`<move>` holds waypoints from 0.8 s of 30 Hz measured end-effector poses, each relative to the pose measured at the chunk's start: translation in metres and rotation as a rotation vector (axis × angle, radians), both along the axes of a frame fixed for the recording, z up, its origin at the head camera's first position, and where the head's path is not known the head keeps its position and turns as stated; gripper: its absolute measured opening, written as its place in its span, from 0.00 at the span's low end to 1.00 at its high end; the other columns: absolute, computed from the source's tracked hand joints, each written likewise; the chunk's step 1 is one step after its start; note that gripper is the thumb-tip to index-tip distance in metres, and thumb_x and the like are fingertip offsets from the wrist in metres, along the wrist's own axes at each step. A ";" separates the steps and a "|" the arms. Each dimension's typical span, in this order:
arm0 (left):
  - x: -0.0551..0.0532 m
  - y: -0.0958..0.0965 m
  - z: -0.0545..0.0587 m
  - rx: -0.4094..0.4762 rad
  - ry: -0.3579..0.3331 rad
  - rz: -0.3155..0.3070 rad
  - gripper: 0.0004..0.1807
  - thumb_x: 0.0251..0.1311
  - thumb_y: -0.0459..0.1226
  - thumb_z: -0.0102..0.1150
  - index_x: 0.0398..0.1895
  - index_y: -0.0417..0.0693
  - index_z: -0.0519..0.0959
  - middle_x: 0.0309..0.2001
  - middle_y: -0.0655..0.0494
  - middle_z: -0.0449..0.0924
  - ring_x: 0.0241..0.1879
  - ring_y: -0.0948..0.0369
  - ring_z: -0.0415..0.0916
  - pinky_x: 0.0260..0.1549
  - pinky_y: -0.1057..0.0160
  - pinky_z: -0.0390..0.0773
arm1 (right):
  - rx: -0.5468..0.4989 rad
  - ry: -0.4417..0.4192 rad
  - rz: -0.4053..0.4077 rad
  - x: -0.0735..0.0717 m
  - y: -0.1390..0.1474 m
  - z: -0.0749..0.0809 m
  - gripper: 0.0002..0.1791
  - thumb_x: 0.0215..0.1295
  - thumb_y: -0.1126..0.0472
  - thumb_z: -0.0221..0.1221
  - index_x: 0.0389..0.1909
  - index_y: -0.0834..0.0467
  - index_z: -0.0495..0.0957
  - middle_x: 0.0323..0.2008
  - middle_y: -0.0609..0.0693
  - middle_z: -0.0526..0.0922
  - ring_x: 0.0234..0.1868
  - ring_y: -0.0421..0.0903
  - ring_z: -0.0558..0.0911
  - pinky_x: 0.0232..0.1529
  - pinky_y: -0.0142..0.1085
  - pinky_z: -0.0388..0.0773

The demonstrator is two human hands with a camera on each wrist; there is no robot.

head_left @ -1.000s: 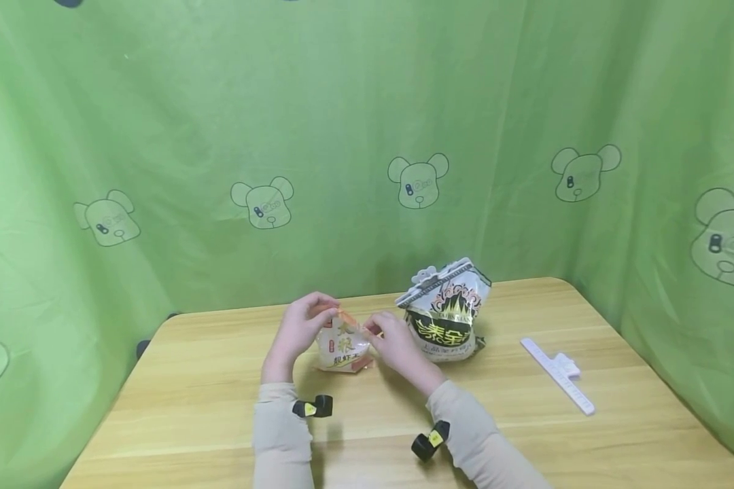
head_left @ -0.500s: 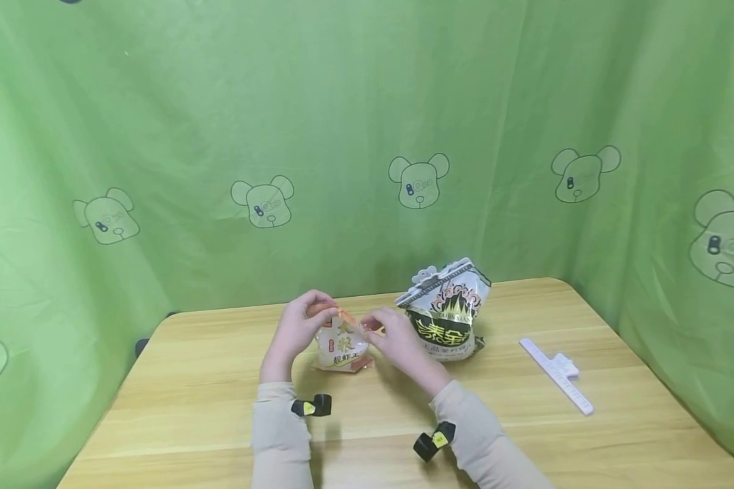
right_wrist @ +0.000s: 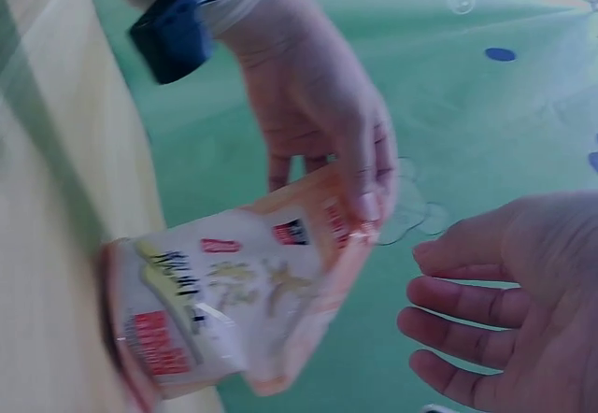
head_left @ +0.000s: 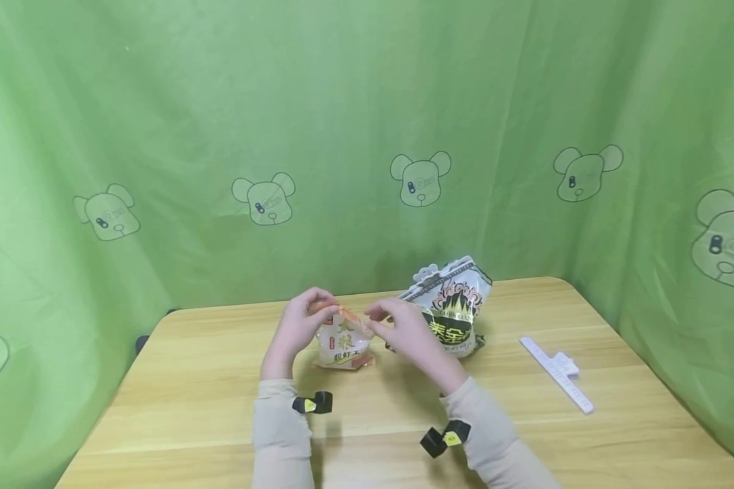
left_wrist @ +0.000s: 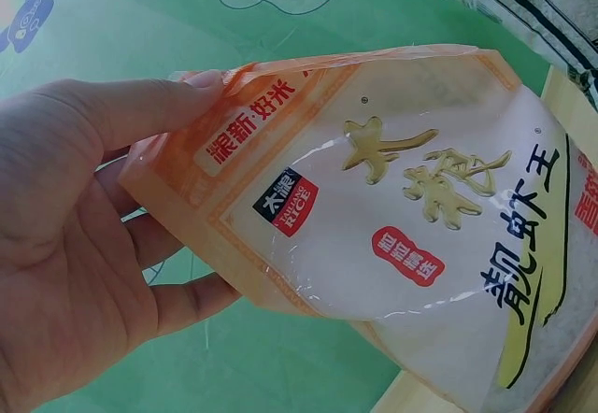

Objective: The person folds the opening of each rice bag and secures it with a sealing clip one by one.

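Note:
A small rice bag [head_left: 342,346] in white and orange plastic stands on the wooden table. My left hand [head_left: 298,326] pinches its orange top corner, thumb in front and fingers behind, as the left wrist view of the printed bag [left_wrist: 392,207] makes plain. In the right wrist view my right hand [right_wrist: 523,310] is apart from the bag, its fingers loosely bent with nothing between them. From the head, this right hand [head_left: 410,336] lies just right of the bag's top edge and covers part of a larger black-and-white bag [head_left: 459,299].
A pale ruler-like sealing clip [head_left: 553,373] lies on the right side of the table [head_left: 189,394]. Another pale clip [head_left: 427,273] sits along the slanted top of the larger bag. Behind the table hangs a green curtain [head_left: 342,122] with bear-head drawings.
My right hand has let go of the small rice bag's top edge and shifted slightly right, over the front of the larger bag. My left hand keeps its pinch, almost still.

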State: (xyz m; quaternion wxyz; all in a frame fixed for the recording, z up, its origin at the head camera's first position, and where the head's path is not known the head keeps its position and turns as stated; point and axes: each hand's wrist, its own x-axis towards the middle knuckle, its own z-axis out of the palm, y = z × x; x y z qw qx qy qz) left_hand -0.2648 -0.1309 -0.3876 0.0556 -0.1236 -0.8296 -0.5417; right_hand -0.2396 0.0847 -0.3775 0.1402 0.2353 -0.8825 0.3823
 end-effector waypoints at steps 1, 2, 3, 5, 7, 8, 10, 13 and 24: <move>0.000 0.000 0.000 0.001 0.001 -0.002 0.09 0.62 0.38 0.62 0.43 0.44 0.79 0.46 0.47 0.86 0.47 0.53 0.84 0.47 0.57 0.84 | 0.000 0.000 0.000 0.001 0.002 0.003 0.11 0.59 0.63 0.64 0.43 0.60 0.82 0.39 0.54 0.87 0.42 0.49 0.84 0.49 0.47 0.82; 0.000 0.000 0.000 0.000 0.003 -0.003 0.09 0.62 0.37 0.62 0.44 0.44 0.79 0.46 0.47 0.86 0.47 0.53 0.84 0.47 0.57 0.84 | -0.001 0.006 0.003 0.003 0.004 0.006 0.11 0.60 0.63 0.64 0.43 0.60 0.82 0.40 0.54 0.87 0.42 0.50 0.84 0.49 0.47 0.82; -0.001 0.001 0.000 0.000 0.002 -0.004 0.09 0.62 0.38 0.62 0.44 0.44 0.79 0.46 0.47 0.86 0.47 0.53 0.84 0.47 0.58 0.84 | -0.001 0.013 0.002 0.004 0.007 0.009 0.11 0.60 0.63 0.64 0.44 0.60 0.82 0.40 0.54 0.86 0.43 0.50 0.84 0.49 0.48 0.82; -0.001 0.002 0.000 -0.006 0.005 -0.007 0.09 0.63 0.38 0.62 0.44 0.45 0.79 0.46 0.48 0.86 0.47 0.54 0.84 0.46 0.58 0.84 | -0.005 0.027 -0.001 0.008 0.012 0.016 0.11 0.60 0.63 0.64 0.44 0.60 0.82 0.40 0.54 0.86 0.43 0.50 0.84 0.49 0.48 0.81; -0.002 0.002 -0.001 -0.014 0.015 -0.011 0.09 0.63 0.38 0.62 0.44 0.45 0.79 0.46 0.48 0.86 0.47 0.54 0.84 0.46 0.59 0.84 | -0.015 0.040 -0.005 0.010 0.017 0.022 0.11 0.60 0.62 0.64 0.44 0.60 0.82 0.40 0.54 0.86 0.43 0.50 0.84 0.49 0.48 0.81; -0.002 0.003 -0.001 -0.015 0.017 -0.012 0.09 0.63 0.38 0.62 0.44 0.45 0.79 0.46 0.48 0.86 0.47 0.55 0.84 0.46 0.59 0.84 | -0.020 0.048 -0.005 0.011 0.019 0.025 0.11 0.60 0.62 0.64 0.44 0.60 0.81 0.40 0.54 0.86 0.43 0.51 0.84 0.49 0.48 0.82; -0.003 0.003 -0.001 -0.017 0.023 -0.013 0.09 0.63 0.38 0.61 0.43 0.45 0.79 0.46 0.48 0.86 0.47 0.55 0.84 0.46 0.59 0.84 | -0.035 0.058 -0.008 0.012 0.024 0.029 0.12 0.61 0.61 0.64 0.44 0.60 0.81 0.41 0.54 0.86 0.44 0.51 0.84 0.50 0.47 0.82; -0.003 0.002 -0.002 -0.012 0.023 -0.010 0.09 0.63 0.38 0.61 0.43 0.46 0.79 0.46 0.49 0.86 0.48 0.54 0.84 0.46 0.58 0.84 | -0.042 0.092 -0.014 0.013 0.031 0.033 0.12 0.61 0.62 0.64 0.44 0.61 0.81 0.41 0.54 0.86 0.43 0.51 0.84 0.49 0.46 0.83; -0.002 0.000 -0.002 -0.008 0.005 0.003 0.09 0.63 0.38 0.62 0.44 0.45 0.79 0.47 0.48 0.85 0.49 0.54 0.83 0.49 0.57 0.83 | -0.045 0.267 -0.103 0.020 0.072 0.032 0.10 0.59 0.65 0.66 0.41 0.61 0.82 0.41 0.55 0.86 0.45 0.52 0.83 0.50 0.49 0.80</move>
